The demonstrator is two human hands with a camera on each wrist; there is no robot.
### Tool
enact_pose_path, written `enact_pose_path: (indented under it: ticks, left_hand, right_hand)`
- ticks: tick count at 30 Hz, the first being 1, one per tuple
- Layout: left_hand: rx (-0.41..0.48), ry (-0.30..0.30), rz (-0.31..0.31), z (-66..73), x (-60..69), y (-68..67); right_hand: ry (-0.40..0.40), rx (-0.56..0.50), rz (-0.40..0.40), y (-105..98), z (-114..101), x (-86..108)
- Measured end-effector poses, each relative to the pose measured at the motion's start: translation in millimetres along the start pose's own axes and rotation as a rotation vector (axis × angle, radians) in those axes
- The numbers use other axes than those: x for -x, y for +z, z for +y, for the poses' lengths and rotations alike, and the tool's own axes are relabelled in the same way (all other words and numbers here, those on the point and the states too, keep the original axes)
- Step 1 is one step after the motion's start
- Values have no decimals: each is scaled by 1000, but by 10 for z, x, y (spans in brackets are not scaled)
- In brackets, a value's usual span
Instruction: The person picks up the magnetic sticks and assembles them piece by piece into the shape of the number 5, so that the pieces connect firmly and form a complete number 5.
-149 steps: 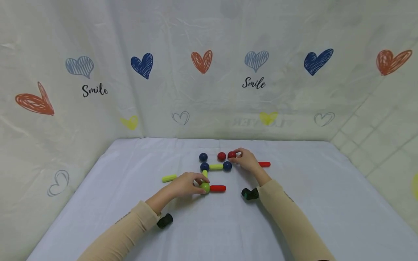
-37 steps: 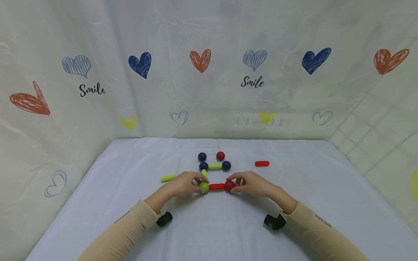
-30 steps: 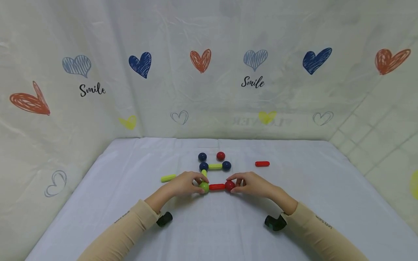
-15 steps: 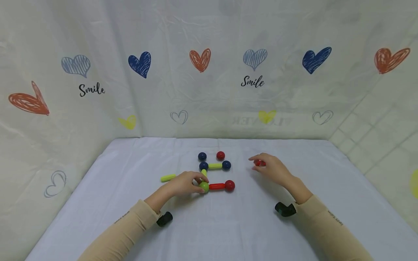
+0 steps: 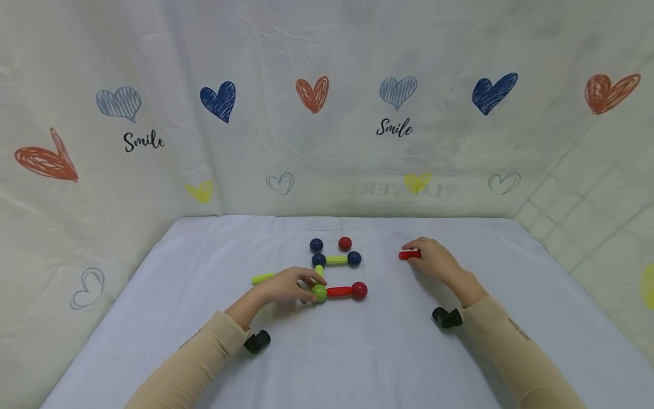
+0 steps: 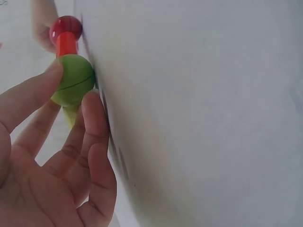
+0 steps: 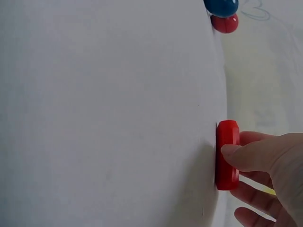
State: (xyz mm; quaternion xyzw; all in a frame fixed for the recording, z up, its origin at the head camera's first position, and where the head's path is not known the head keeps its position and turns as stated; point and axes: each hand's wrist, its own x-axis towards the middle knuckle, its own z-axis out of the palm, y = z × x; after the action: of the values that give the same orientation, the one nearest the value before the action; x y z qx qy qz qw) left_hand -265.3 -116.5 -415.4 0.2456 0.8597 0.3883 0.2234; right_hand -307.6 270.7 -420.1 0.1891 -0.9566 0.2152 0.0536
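My left hand (image 5: 288, 285) pinches a green ball (image 5: 319, 293), thumb and fingers on its sides in the left wrist view too (image 6: 73, 80). A red stick (image 5: 339, 291) joins this ball to a red ball (image 5: 360, 290). From the green ball a yellow-green stick (image 5: 319, 270) runs back to a dark blue ball (image 5: 318, 260), and another yellow-green stick (image 5: 336, 259) links that to a second blue ball (image 5: 354, 258). At the right, my right hand (image 5: 438, 262) holds a loose red stick (image 7: 227, 156) between thumb and fingers, on the cloth.
A loose blue ball (image 5: 316, 245) and a loose red ball (image 5: 344, 243) lie behind the joined pieces. Left of them is a loose yellow-green stick (image 5: 262, 278), partly behind my left hand. White cloth (image 5: 327, 363) covers the table; a printed curtain (image 5: 357, 159) hangs behind.
My right hand has let go of the red ball joined to the red stick and moved back and right to the loose red stick. My left hand stays at the green ball.
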Motion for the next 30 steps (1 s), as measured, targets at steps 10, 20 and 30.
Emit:
enact_pose_path:
  ticks: [10,20,30]
  left_hand:
    - [45,-13,-17,-24,-15,9]
    - [53,-19,-22,-30,8,12]
    - [28,-10,-18,-9,6,-12]
  right_hand:
    - [50,31,-42,-12,42,-46]
    - [8,5,1,-48,-29,-1]
    - [-61,-85,24,-187,-268,119]
